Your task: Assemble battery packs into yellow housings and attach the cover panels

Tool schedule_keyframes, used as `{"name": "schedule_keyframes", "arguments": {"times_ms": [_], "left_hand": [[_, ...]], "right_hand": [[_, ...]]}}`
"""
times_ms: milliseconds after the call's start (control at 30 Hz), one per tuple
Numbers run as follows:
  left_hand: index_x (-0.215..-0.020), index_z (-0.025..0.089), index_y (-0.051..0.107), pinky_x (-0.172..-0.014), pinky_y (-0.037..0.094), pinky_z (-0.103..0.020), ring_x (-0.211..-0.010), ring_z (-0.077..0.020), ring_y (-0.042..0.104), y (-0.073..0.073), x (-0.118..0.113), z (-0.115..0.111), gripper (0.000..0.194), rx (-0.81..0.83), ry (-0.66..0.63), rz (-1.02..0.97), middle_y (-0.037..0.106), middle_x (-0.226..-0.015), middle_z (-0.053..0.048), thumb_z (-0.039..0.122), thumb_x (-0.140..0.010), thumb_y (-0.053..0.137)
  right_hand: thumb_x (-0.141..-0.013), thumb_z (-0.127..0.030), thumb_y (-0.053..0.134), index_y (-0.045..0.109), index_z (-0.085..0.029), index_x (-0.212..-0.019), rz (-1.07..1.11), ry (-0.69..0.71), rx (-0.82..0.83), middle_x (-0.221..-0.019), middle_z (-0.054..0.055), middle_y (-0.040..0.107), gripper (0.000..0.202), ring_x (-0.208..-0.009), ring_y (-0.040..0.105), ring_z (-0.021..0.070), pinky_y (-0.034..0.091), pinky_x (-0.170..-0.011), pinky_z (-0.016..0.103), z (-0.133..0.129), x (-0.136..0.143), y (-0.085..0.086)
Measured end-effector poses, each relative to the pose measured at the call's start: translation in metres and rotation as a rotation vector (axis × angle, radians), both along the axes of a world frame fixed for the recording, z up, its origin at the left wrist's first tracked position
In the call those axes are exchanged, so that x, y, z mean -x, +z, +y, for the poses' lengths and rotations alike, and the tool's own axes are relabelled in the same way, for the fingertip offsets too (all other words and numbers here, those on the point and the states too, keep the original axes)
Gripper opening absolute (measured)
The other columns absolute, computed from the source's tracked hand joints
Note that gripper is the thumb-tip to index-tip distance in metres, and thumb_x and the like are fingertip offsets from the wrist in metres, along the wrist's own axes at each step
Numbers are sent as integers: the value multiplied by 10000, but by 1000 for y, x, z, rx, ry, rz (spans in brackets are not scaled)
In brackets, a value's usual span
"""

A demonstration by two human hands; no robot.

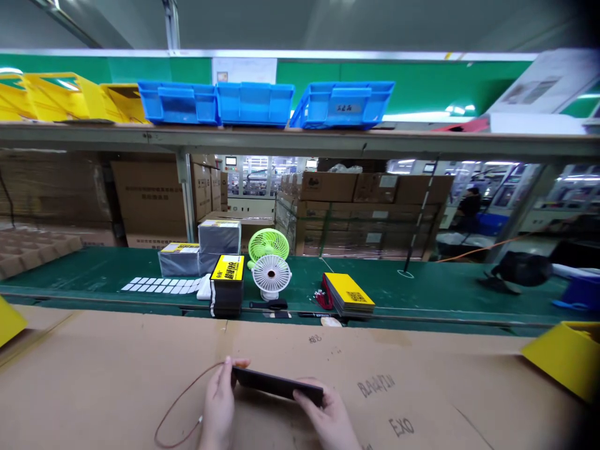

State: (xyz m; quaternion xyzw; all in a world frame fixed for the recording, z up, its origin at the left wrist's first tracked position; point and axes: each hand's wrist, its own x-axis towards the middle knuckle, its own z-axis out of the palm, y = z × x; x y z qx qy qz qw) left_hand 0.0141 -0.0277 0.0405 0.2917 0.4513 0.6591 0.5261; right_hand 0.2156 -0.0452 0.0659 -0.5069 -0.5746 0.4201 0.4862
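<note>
Both hands hold a flat black slab (276, 383) about the size of a phone, tilted above the cardboard-covered bench; its exact kind does not show. My left hand (219, 403) grips its left end, with the thumb and fingers at the edge. Around the right end, my right hand (328, 412) is closed with its thumb on the near face. A thin brown cable (162, 420) loops out to the left from near my left hand, and a small white piece sits on it by the wrist.
Beyond the cardboard (140, 356) runs a green bench (300, 275). On it stand a black-and-yellow stack (227, 290), a white fan (270, 276), a green fan (268, 245), yellow-topped cards (349, 292) and white labels (162, 285). Yellow bins (569, 356) flank the cardboard; blue bins (255, 105) line the shelf.
</note>
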Motion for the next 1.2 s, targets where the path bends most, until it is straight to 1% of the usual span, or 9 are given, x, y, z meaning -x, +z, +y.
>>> {"name": "schedule_keyframes", "arguments": {"times_ms": [100,233,367,433,533,633,767,1000,1200], "left_hand": [[-871,138,697,-980,359,-360,-1082,-264,548,-2,-1,1,357,18,-11,-66,694,-989,-100,455,-780,559],[-877,139,694,-991,352,-353,-1122,-254,530,-1,-1,0,329,18,-35,-146,690,-1018,-101,428,-783,566],[-830,141,697,-964,382,-358,-1070,-252,570,-2,0,2,283,29,-29,-226,707,-956,-104,400,-746,619],[-816,140,696,-949,392,-350,-1037,-246,586,-4,0,3,282,36,-32,-230,711,-936,-106,401,-728,638],[-828,133,695,-940,395,-326,-1042,-233,579,-6,0,3,304,38,-51,-233,708,-946,-111,413,-722,644],[-830,131,697,-938,399,-331,-1051,-235,572,-8,1,3,297,30,-77,-252,703,-947,-110,404,-724,646],[-829,134,702,-950,397,-349,-1026,-233,587,-11,3,4,260,37,-106,-292,702,-936,-105,368,-729,652],[-847,126,697,-943,399,-315,-980,-202,601,-16,4,8,217,53,-158,-333,703,-935,-103,310,-776,609],[-825,123,699,-941,392,-341,-942,-212,609,-15,3,8,241,38,-152,-306,709,-890,-98,342,-753,629]], "right_hand": [[-729,-478,605,691,-165,-835,-11,28,2,-901,95,697,342,-905,622,280,461,-859,370,-1,0,3],[-728,-481,597,693,-171,-837,-35,39,7,-897,85,700,342,-899,623,272,460,-863,363,-2,0,6],[-729,-488,582,693,-170,-838,-53,31,15,-894,84,703,355,-907,622,280,459,-870,367,-2,0,4],[-724,-489,583,692,-169,-841,-53,18,16,-904,86,702,357,-921,617,284,454,-879,373,-2,-1,2],[-719,-481,593,689,-168,-844,-51,2,15,-901,84,702,351,-919,618,280,452,-881,370,-1,-1,0],[-708,-472,612,695,-173,-831,-59,-12,21,-879,75,706,334,-901,623,278,458,-870,367,-2,-1,3],[-724,-449,606,702,-182,-838,-51,18,20,-888,70,707,305,-914,621,277,452,-872,367,-1,0,7],[-716,-451,604,680,-165,-860,-63,-23,54,-910,80,696,329,-942,609,284,429,-889,384,3,-3,-4],[-725,-439,596,670,-164,-869,-63,-18,55,-913,78,695,319,-944,608,273,429,-892,375,3,-3,-7]]}}
